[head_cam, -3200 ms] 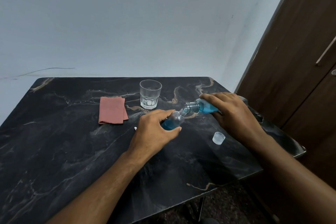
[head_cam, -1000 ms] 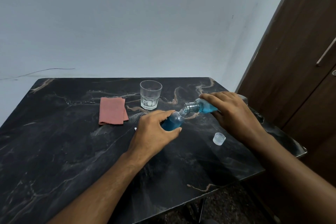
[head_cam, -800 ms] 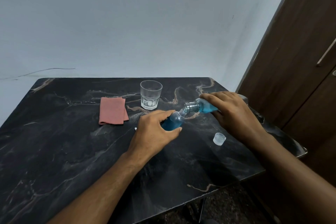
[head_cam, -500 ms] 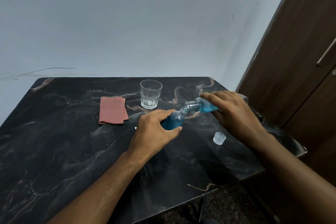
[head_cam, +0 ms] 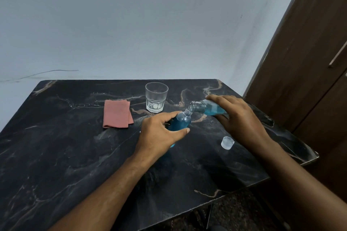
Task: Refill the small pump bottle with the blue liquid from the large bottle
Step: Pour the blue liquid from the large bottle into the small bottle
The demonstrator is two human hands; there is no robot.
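Left hand (head_cam: 159, 135) curled around small bottle (head_cam: 181, 121), blue liquid inside, open neck tilted toward 1 o'clock. Right hand (head_cam: 238, 118) clasps large bottle (head_cam: 208, 108), tipped nearly flat, mouth just above small bottle's neck. Cap (head_cam: 227, 142) on table (head_cam: 75, 155) at 4 o'clock of small bottle.

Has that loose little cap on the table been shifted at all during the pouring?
No. The cap lies where it was, near the table's right edge, below the right hand.

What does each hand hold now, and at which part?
Left hand holds the small bottle around its body. Right hand holds the tilted large bottle around its body, necks free.
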